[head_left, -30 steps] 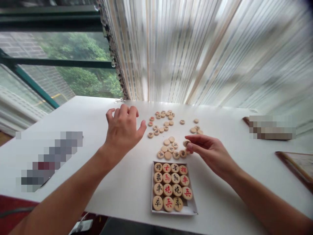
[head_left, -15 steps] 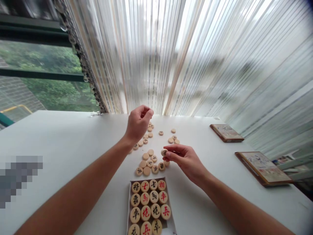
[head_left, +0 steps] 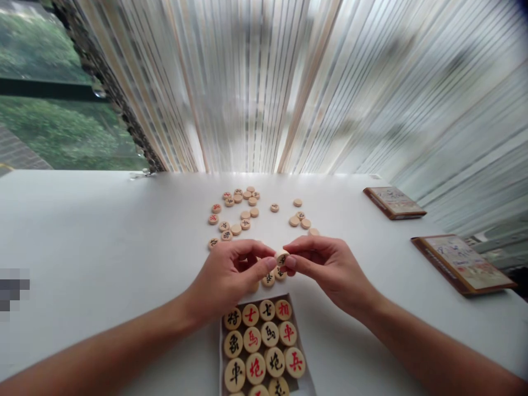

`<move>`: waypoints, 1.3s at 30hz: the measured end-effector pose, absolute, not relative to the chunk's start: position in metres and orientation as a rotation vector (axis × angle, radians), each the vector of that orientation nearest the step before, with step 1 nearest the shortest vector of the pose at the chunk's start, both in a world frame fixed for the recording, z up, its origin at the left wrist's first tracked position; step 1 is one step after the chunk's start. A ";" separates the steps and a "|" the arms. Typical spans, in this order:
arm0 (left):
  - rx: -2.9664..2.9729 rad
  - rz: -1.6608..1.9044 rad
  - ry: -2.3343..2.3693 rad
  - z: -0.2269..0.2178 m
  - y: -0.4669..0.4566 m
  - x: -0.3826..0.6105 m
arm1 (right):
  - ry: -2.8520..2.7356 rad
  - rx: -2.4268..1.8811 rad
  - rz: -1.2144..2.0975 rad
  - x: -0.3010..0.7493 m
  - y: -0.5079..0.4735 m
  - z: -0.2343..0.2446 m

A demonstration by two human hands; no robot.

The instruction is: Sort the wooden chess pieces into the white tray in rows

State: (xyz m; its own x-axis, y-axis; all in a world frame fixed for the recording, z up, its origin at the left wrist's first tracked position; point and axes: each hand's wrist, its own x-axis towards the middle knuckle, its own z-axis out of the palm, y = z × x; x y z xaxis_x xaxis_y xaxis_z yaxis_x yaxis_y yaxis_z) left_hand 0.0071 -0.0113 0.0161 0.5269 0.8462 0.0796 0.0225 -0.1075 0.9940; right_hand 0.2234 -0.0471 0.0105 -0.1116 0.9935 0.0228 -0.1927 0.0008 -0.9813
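A pale round Chinese chess piece [head_left: 282, 257] with a black character is held up over the table between my two hands. My right hand [head_left: 328, 264] pinches it from the right with thumb and fingers. From the other side, the thumb and fingertips of my left hand [head_left: 233, 269] close on its left edge. Below my hands sits a shallow box [head_left: 303, 352] with rows of pieces marked in black and red, cut off by the bottom of the view. Between the box and my hands lie several loose pieces [head_left: 268, 279], partly hidden by my left hand.
Farther back, more loose pieces [head_left: 235, 229] spread over the white table [head_left: 103, 247], with a small group [head_left: 306, 224] to their right. Two framed flat boxes or books [head_left: 462, 264] lie along the right edge. A striped curtain [head_left: 256, 99] hangs behind the table.
My left hand has come back from the far pieces to meet my right hand at the held piece. The right hand keeps its pinch. The view has shifted slightly.
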 end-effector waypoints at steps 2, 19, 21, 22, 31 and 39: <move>1.524 0.844 0.758 0.016 -0.015 0.008 | -1.185 -0.983 1.347 0.223 -0.049 0.012; 1.479 0.957 0.728 0.022 -0.021 0.014 | -1.305 -0.965 1.173 0.218 -0.058 0.019; 1.402 0.927 0.698 0.021 -0.020 0.014 | -1.258 -0.964 1.250 0.219 -0.057 0.019; 1.370 0.915 0.687 0.021 -0.020 0.014 | -1.232 -0.957 1.287 0.219 -0.057 0.018; 1.276 0.864 0.637 0.018 -0.019 0.012 | -1.114 -0.916 1.438 0.222 -0.056 0.012; 1.329 0.841 0.662 0.020 -0.022 0.014 | -1.042 -0.962 1.465 0.217 -0.054 0.019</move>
State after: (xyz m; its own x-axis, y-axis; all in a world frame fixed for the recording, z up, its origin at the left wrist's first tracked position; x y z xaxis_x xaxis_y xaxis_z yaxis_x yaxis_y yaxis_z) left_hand 0.0136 -0.0218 0.0195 0.5532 0.8315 0.0509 -0.1453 0.0361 0.9887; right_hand 0.2166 -0.0538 0.0191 -0.1284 0.9911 -0.0361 -0.2909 -0.0724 -0.9540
